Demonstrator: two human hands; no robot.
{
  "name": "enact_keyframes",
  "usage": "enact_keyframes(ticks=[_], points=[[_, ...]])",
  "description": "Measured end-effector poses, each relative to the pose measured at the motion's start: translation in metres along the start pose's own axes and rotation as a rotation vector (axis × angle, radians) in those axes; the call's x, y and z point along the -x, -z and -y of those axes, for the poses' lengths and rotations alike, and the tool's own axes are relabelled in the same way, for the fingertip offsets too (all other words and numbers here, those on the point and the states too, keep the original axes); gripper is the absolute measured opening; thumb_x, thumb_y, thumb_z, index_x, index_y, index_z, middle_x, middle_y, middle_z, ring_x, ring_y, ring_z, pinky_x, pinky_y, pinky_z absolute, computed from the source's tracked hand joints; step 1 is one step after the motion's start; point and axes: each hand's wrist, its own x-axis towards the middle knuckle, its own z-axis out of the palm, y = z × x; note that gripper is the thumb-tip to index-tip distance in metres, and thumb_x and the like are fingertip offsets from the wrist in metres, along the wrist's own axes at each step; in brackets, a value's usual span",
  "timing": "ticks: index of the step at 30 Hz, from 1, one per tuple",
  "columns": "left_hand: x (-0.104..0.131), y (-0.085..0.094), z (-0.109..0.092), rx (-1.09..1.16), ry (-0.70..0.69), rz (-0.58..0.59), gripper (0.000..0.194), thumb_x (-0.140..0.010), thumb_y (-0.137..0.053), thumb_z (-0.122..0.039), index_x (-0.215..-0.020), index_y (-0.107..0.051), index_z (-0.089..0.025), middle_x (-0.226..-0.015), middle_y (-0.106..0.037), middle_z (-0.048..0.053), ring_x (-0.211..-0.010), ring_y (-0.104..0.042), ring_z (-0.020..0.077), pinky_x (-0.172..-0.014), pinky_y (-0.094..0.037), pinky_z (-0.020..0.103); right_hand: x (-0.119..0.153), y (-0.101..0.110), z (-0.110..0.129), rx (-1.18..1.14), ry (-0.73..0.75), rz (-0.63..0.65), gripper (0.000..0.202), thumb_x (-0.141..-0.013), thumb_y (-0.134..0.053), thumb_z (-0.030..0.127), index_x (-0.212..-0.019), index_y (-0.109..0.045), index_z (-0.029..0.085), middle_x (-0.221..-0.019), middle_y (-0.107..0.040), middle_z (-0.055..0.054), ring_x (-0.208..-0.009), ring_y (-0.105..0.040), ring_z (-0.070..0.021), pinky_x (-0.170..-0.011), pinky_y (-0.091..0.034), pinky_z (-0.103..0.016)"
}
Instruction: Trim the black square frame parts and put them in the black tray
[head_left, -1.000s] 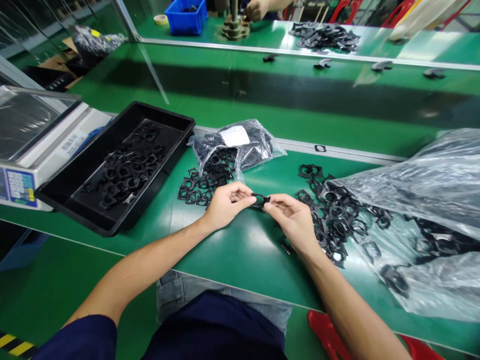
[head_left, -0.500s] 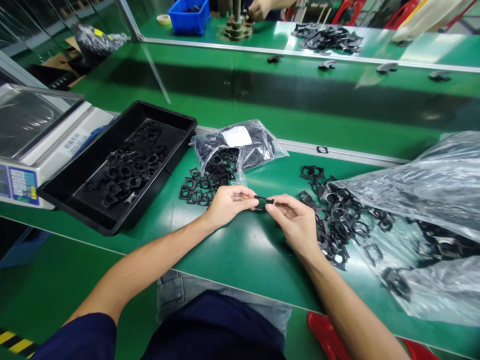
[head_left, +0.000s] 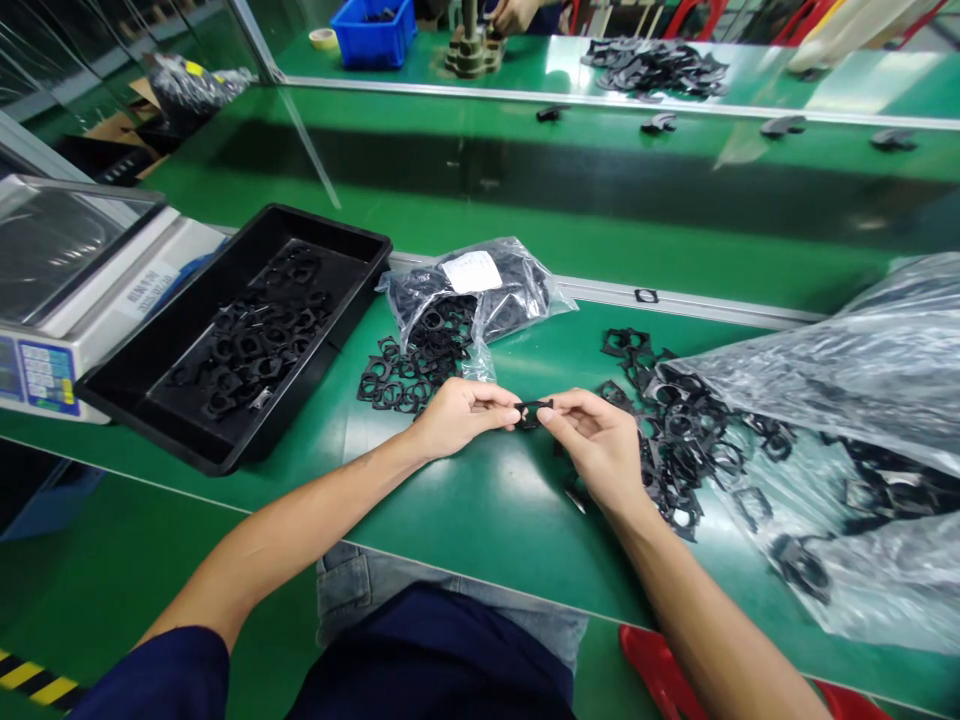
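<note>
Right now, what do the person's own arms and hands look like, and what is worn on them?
Both hands, left hand and right hand, are bare: no gloves, rings or watch visible. The forearms are uncovered. A dark navy short sleeve shows at the left upper arm; the right sleeve is out of view.

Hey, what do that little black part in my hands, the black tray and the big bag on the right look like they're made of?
Part, pinched by left hand and right hand: likely molded plastic, matte black, thin and frame-like. Tray: probably plastic, smooth black with a slight sheen on its walls. Bag: thin clear plastic film, crinkled, glossy, parts showing through.
</note>
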Motion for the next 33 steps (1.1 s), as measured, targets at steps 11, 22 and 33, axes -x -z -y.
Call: enact_keyframes(ticks=[11,22,33], points=[[0.001,-0.001,-0.004,0.036,-0.03,0.048,0.04,-0.074,-0.083,-0.047,-0.081,-0.064,-0.013,-0.067,-0.068,0.001,-0.059,-0.067,0.0114,-0.063,-0.051,0.022,0.002,-0.004,-0.002,0.031,0.017,-0.032,0.023,-0.076,-0.082,0.042,-0.081,-0.072,0.022,-0.075,-0.067,0.0,-0.065,-0.062,-0.0145,-0.067,-0.056,-0.03],[0.007,-0.011,-0.004,-0.099,-0.148,-0.051,0.029,-0.08,-0.076,-0.032,-0.102,-0.068,-0.014,-0.079,-0.067,0.002,-0.066,-0.06,0.0076,-0.061,-0.048,0.019,0.007,-0.004,0.006,0.33,0.236,0.04,0.015,-0.089,-0.071,0.037,-0.096,-0.076,0.025,-0.084,-0.069,-0.004,-0.077,-0.065,-0.0196,-0.073,-0.058,-0.035],[0.004,-0.008,0.0,0.086,-0.047,-0.051,0.038,-0.076,-0.082,-0.034,-0.102,-0.061,-0.017,-0.084,-0.068,0.001,-0.072,-0.069,0.0106,-0.072,-0.055,0.023,0.006,-0.005,0.005,0.34,0.186,0.095,0.022,-0.092,-0.066,0.043,-0.085,-0.07,0.022,-0.081,-0.069,-0.004,-0.072,-0.065,-0.0179,-0.071,-0.056,-0.031]])
